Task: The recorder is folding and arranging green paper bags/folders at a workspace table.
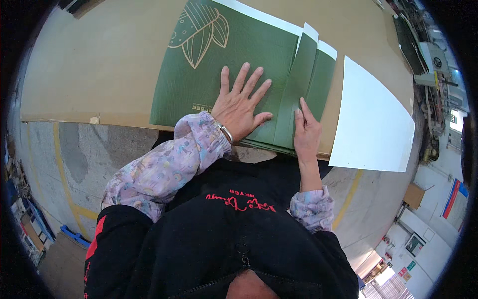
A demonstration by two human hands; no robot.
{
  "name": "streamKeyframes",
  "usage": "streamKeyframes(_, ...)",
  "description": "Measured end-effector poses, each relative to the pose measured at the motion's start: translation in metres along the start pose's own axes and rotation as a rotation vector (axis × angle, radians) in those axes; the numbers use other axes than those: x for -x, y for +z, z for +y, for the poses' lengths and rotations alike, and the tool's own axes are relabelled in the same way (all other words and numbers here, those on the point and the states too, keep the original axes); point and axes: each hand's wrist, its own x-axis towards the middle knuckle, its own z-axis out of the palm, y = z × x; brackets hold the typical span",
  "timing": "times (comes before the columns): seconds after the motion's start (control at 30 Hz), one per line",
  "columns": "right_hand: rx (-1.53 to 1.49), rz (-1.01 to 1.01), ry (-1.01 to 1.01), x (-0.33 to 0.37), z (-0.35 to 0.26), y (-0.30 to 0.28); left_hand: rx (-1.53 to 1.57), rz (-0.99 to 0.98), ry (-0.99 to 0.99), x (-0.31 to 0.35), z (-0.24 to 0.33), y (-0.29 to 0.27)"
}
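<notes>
A large green printed sheet (196,89) with a gold leaf-like drawing and a white far edge lies in front of me, its near edge at the table's edge. Narrow folded panels (303,70) run along its right side, one overlapping another. My left hand (241,102) rests flat on the green surface, fingers spread. On the right-hand panels lies my right hand (307,129), its index finger and thumb stretched out along the fold; its other fingers are partly hidden.
The brown board-covered table (94,65) stretches to both sides. A plain white sheet (373,119) lies right of the green one. Dark sheets (411,45) stand near the table's far right edge. Yellow lines (59,149) mark the grey floor.
</notes>
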Motion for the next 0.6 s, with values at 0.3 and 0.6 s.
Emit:
streamKeyframes(0.3,0.166,0.042,-0.093,-0.003,-0.006,0.002,0.001,-0.016,-0.011,-0.002,0.001,-0.002)
streamKeyframes(0.6,-0.039,0.041,-0.052,-0.043,-0.004,-0.006,-0.131,-0.117,0.084,-0.025,0.001,-0.022)
